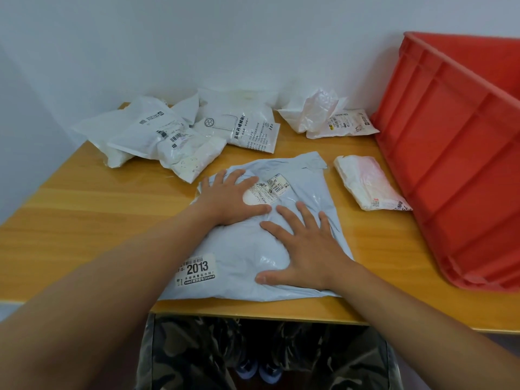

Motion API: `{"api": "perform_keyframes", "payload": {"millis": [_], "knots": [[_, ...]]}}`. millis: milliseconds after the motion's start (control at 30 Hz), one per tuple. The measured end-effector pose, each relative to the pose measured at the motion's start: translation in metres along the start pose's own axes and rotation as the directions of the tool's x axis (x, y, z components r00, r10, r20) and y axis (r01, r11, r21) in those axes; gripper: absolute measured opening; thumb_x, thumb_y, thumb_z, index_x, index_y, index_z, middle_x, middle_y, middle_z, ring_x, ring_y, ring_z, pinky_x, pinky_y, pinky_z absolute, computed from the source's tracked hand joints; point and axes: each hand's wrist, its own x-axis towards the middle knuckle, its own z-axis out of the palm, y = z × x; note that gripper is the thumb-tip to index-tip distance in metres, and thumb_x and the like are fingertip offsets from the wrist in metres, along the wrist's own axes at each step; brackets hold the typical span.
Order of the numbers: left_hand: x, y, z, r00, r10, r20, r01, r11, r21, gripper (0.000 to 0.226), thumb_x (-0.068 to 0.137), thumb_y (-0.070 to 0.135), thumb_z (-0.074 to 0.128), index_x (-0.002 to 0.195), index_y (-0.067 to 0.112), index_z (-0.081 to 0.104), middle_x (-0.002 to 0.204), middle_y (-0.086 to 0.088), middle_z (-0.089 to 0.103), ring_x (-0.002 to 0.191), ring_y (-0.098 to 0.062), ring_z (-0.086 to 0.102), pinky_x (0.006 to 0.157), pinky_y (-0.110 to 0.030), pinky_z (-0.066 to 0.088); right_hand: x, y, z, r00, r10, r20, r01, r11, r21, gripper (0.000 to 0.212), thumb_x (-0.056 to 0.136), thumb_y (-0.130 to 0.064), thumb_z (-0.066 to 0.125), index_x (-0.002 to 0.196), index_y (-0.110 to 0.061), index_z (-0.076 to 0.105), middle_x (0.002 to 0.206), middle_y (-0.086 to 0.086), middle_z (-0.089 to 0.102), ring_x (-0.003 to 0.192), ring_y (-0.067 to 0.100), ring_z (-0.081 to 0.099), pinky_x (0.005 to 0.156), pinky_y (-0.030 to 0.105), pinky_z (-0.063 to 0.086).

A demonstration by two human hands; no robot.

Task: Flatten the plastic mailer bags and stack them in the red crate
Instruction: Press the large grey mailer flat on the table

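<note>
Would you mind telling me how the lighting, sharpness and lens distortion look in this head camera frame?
Head view: soft, even light with faint shadows; mild glare on the grey mailer near the right hand and on the wooden table; wide-angle bending bows the table edge and red crate; the "2013" label is readable, farther bags' print slightly soft.

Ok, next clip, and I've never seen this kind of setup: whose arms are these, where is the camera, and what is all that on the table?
No robot here: a person wears one camera on the head, looking down at their own bare arms. The left hand and right hand lie flat, fingers spread, pressing on a pale blue-grey mailer bag with a label reading 2013. Nothing is gripped. It lies on a wooden table. Behind it sits a heap of crumpled white mailer bags, a pinkish-white pair further right, and one folded pink-white bag beside the red crate. The crate's inside is not visible.
</note>
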Motion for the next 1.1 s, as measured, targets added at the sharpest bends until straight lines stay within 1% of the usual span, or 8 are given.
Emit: {"api": "perform_keyframes", "payload": {"millis": [200, 467, 700, 800, 1000, 1100], "knots": [[-0.0017, 0.0005, -0.0001, 1.0, 0.001, -0.011, -0.001, 1.0, -0.001, 0.091, 0.073, 0.09, 0.038, 0.152, 0.05, 0.015, 0.165, 0.009, 0.005, 0.152, -0.027, 0.0, 0.118, -0.06, 0.001, 0.0002, -0.0009, 0.0002, 1.0, 0.006, 0.001, -0.006, 1.0, -0.009, 0.106, 0.061, -0.101, 0.03, 0.152, -0.053, 0.001, 0.165, -0.011, -0.016, 0.149, 0.025, -0.027, 0.116, 0.061, -0.014], [-0.0024, -0.0002, 0.0014, 0.999, -0.001, -0.033, 0.0, 0.999, -0.033, 0.091, 0.072, 0.091, 0.038, 0.151, 0.051, 0.017, 0.165, 0.01, 0.007, 0.152, -0.026, 0.001, 0.118, -0.06, 0.001, 0.0003, -0.0002, -0.0013, 1.0, 0.006, 0.022, -0.006, 1.0, 0.001, 0.105, 0.063, -0.1, 0.033, 0.151, -0.053, 0.0, 0.164, -0.011, -0.017, 0.148, 0.024, -0.028, 0.116, 0.061, -0.015], [-0.0033, -0.0012, 0.0022, 0.999, -0.001, -0.045, -0.002, 0.998, -0.057, 0.09, 0.072, 0.091, 0.039, 0.15, 0.051, 0.018, 0.164, 0.011, 0.009, 0.151, -0.025, 0.002, 0.119, -0.059, 0.0, -0.0002, -0.0019, -0.001, 1.0, 0.013, 0.006, -0.013, 1.0, -0.003, 0.105, 0.062, -0.101, 0.029, 0.152, -0.053, 0.002, 0.164, -0.013, -0.017, 0.148, 0.024, -0.028, 0.117, 0.061, -0.013], [-0.0023, -0.0022, 0.0032, 0.998, 0.002, -0.067, -0.007, 0.998, -0.062, 0.089, 0.072, 0.091, 0.039, 0.15, 0.052, 0.02, 0.164, 0.012, 0.01, 0.151, -0.025, 0.003, 0.119, -0.058, 0.0, -0.0004, -0.0018, -0.0004, 1.0, 0.014, -0.006, -0.014, 1.0, 0.004, 0.104, 0.063, -0.1, 0.031, 0.151, -0.054, 0.002, 0.164, -0.013, -0.017, 0.148, 0.023, -0.027, 0.117, 0.061, -0.012], [-0.0015, -0.0026, 0.0042, 0.999, 0.009, -0.045, -0.012, 0.998, -0.068, 0.089, 0.072, 0.091, 0.039, 0.15, 0.052, 0.019, 0.164, 0.012, 0.007, 0.151, -0.024, 0.0, 0.119, -0.057, -0.001, 0.0008, -0.0002, 0.0022, 1.0, 0.009, -0.009, -0.009, 1.0, -0.007, 0.103, 0.064, -0.1, 0.031, 0.151, -0.055, 0.002, 0.164, -0.014, -0.018, 0.148, 0.022, -0.029, 0.117, 0.06, -0.012], [-0.0004, -0.003, 0.0048, 0.999, 0.013, -0.05, -0.016, 0.998, -0.068, 0.09, 0.072, 0.091, 0.039, 0.15, 0.051, 0.018, 0.165, 0.011, 0.007, 0.151, -0.024, 0.0, 0.119, -0.058, -0.002, 0.0016, -0.0004, 0.0014, 1.0, 0.014, 0.001, -0.014, 1.0, -0.028, 0.104, 0.062, -0.102, 0.027, 0.151, -0.055, 0.0, 0.163, -0.014, -0.02, 0.148, 0.022, -0.029, 0.117, 0.061, -0.012]]}}
